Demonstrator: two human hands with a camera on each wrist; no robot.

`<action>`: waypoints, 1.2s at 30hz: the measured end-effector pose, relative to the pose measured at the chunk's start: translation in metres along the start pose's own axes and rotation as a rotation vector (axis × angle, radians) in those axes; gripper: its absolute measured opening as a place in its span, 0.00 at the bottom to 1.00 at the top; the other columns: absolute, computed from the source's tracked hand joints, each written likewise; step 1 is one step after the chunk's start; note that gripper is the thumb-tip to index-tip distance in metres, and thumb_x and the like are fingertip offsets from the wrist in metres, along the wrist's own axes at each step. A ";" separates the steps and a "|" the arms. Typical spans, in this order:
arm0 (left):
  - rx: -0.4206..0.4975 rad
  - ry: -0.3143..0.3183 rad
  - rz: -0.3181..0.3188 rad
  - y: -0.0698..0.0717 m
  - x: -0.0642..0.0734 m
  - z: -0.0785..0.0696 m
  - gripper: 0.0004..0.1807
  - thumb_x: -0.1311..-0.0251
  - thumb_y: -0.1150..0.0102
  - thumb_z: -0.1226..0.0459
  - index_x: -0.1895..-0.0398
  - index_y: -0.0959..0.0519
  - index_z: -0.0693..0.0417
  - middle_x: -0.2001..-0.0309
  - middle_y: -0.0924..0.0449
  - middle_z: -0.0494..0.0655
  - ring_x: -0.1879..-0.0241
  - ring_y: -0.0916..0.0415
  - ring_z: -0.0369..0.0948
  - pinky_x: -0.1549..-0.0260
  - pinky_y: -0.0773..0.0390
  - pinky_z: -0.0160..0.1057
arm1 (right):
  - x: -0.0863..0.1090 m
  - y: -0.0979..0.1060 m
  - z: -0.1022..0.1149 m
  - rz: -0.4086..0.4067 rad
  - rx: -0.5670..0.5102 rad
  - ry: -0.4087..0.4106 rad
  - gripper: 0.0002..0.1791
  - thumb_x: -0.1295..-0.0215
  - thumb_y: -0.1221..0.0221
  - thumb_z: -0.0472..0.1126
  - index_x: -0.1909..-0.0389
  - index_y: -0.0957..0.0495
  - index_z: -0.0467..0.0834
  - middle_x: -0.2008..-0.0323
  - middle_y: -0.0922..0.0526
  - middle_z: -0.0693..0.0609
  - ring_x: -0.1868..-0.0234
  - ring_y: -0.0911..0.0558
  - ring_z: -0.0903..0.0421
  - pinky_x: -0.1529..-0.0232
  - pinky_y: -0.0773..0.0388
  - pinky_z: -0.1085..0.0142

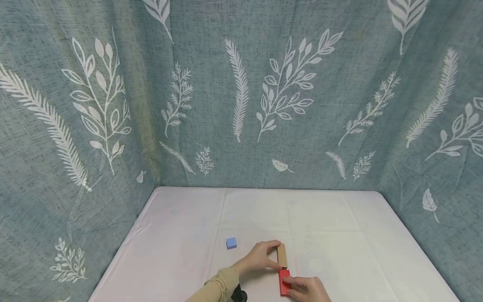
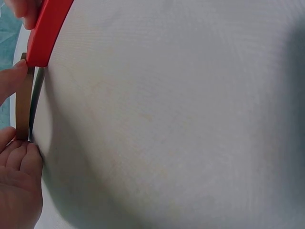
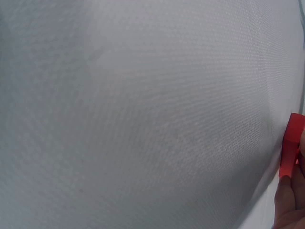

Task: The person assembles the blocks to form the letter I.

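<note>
My left hand (image 1: 258,256) pinches a long tan block (image 1: 281,256) by its two ends, thumb at the near end and fingers at the far end. A red block (image 1: 284,285) is right below it in the head view, end to end with the tan one. My right hand (image 1: 311,288) grips the red block from the right. In the left wrist view the red block (image 2: 46,31) appears to sit against or slightly over the thumb end of the tan block (image 2: 24,105). Fingers cover part of the red block (image 3: 289,148) in the right wrist view.
A small blue block (image 1: 231,243) lies on the white tablecloth (image 1: 181,235), left of the left hand. Something black (image 1: 239,294) shows beside the left sleeve at the bottom edge. Leaf-patterned green curtains (image 1: 211,84) stand around the table's back and sides.
</note>
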State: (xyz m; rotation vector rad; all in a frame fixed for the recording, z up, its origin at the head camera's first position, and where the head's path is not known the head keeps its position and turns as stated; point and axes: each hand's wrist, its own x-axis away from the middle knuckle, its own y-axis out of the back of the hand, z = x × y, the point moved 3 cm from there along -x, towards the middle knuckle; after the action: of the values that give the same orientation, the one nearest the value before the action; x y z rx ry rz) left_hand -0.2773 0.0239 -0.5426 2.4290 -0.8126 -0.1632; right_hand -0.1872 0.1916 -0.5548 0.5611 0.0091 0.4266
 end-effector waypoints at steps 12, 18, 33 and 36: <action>0.058 0.032 0.019 0.000 -0.001 0.005 0.37 0.56 0.27 0.67 0.39 0.29 0.62 0.37 0.29 0.55 0.34 0.34 0.49 0.34 0.30 0.38 | -0.001 0.001 0.000 0.005 0.016 0.015 0.23 0.42 0.36 0.46 0.50 0.20 0.35 0.53 0.16 0.40 0.53 0.17 0.60 0.54 0.15 0.59; 0.077 0.031 0.026 0.000 -0.001 0.006 0.36 0.56 0.27 0.68 0.39 0.29 0.61 0.37 0.28 0.54 0.34 0.34 0.49 0.34 0.30 0.38 | 0.000 0.002 0.002 -0.001 0.051 0.034 0.22 0.42 0.36 0.46 0.51 0.20 0.35 0.54 0.16 0.40 0.53 0.16 0.59 0.54 0.15 0.58; 0.075 0.024 0.028 0.000 0.003 0.003 0.35 0.56 0.27 0.67 0.40 0.28 0.60 0.38 0.27 0.52 0.34 0.34 0.48 0.34 0.30 0.36 | 0.000 0.000 0.000 0.016 0.046 0.003 0.23 0.42 0.36 0.45 0.49 0.20 0.35 0.52 0.16 0.40 0.49 0.17 0.50 0.52 0.16 0.59; 0.074 0.022 0.031 0.001 0.004 0.002 0.35 0.55 0.28 0.67 0.40 0.28 0.59 0.37 0.28 0.52 0.34 0.34 0.48 0.34 0.30 0.36 | 0.000 0.000 0.000 0.016 0.038 0.005 0.23 0.42 0.36 0.46 0.49 0.20 0.35 0.52 0.17 0.40 0.50 0.17 0.55 0.52 0.16 0.59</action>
State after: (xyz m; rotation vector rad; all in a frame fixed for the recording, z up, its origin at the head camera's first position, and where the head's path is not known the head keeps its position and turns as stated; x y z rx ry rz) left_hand -0.2752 0.0204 -0.5432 2.4817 -0.8597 -0.0957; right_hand -0.1873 0.1917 -0.5548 0.5983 0.0172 0.4445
